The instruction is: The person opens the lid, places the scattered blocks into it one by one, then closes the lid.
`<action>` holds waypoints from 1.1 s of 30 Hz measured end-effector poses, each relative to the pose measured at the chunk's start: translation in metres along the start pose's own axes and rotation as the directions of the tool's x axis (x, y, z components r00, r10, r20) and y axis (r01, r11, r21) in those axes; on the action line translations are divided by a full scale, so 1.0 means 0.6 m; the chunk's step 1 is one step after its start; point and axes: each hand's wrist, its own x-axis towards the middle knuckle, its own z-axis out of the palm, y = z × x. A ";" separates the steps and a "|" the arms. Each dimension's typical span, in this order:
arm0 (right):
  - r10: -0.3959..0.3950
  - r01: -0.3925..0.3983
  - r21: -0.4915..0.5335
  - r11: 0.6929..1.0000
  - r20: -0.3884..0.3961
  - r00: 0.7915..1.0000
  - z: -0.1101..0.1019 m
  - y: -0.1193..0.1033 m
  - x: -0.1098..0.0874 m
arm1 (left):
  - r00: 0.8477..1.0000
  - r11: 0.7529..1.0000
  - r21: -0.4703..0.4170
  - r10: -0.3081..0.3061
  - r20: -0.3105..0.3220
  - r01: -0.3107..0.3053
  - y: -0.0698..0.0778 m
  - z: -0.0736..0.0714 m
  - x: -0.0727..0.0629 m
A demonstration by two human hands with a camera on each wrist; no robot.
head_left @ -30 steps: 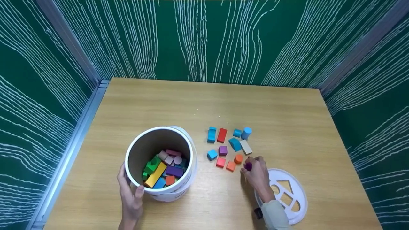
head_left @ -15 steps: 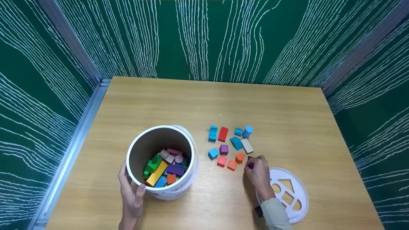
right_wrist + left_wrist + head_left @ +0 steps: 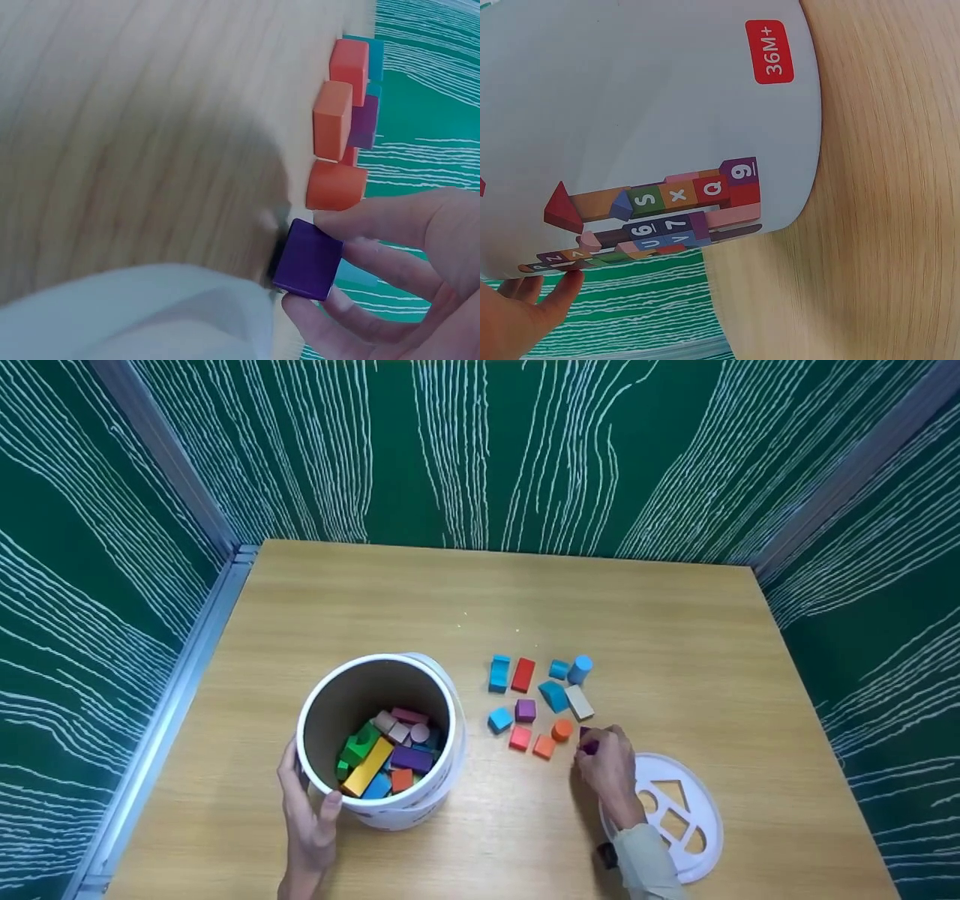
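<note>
My left hand [image 3: 311, 821] grips the near left side of a white bucket [image 3: 367, 690], its thumb at the rim. In the left wrist view, fingertips curl at the edge of the printed bucket wall [image 3: 645, 90]. Colored toy blocks fill the bottom of the bucket. My right hand [image 3: 611, 765] pinches a dark purple block [image 3: 307, 259] between thumb and fingers, close over the table. An orange cylinder [image 3: 562, 730] stands just beyond those fingers. Partly under the right wrist in the head view lies a white lid [image 3: 709, 810] with shaped holes.
Loose blocks stand in a group right of the bucket, among them a blue cylinder [image 3: 580, 669], a red block [image 3: 523, 675] and a purple cube [image 3: 525, 710]. Green walls with white lines border the wooden table [image 3: 450, 592] at the back and sides.
My right hand has shifted slightly right, with the purple block still in its fingers. The left hand and bucket keep their place; the head view has moved a little.
</note>
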 end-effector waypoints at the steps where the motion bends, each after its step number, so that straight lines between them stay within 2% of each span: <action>1: -0.020 0.020 0.000 1.000 -0.024 1.000 -0.002 0.000 -0.001 | 1.000 1.000 -0.006 0.017 -0.001 -0.017 -0.002 0.000 0.000; 5: -0.089 0.089 -0.007 0.996 -0.120 0.989 -0.013 -0.007 -0.005 | 0.997 0.997 -0.026 0.073 0.000 -0.073 -0.008 0.000 0.000; 7: -0.087 0.088 0.001 0.996 -0.131 0.988 -0.022 -0.015 -0.007 | 0.998 0.998 -0.026 0.065 0.004 -0.065 -0.008 -0.001 0.000; 15: -0.044 0.046 0.047 0.998 -0.046 0.998 -0.067 -0.061 -0.020 | 1.000 1.000 -0.010 0.028 0.013 -0.028 -0.005 -0.002 -0.001; 20: -0.102 0.107 0.065 0.992 -0.072 0.992 -0.088 -0.084 -0.028 | 1.000 1.000 0.007 -0.008 0.014 0.007 0.001 -0.003 -0.001; 24: -0.176 0.184 0.076 0.980 -0.100 0.979 -0.100 -0.105 -0.033 | 1.000 1.000 0.014 -0.021 0.010 0.021 0.003 -0.003 -0.001; 28: -0.257 0.271 0.099 0.958 -0.135 0.957 -0.110 -0.129 -0.035 | 1.000 1.000 0.017 -0.018 0.009 0.018 0.001 -0.003 -0.001; 33: -0.334 0.358 0.148 0.922 -0.163 0.928 -0.123 -0.163 -0.041 | 1.000 1.000 0.001 0.013 0.011 -0.013 -0.002 -0.002 -0.001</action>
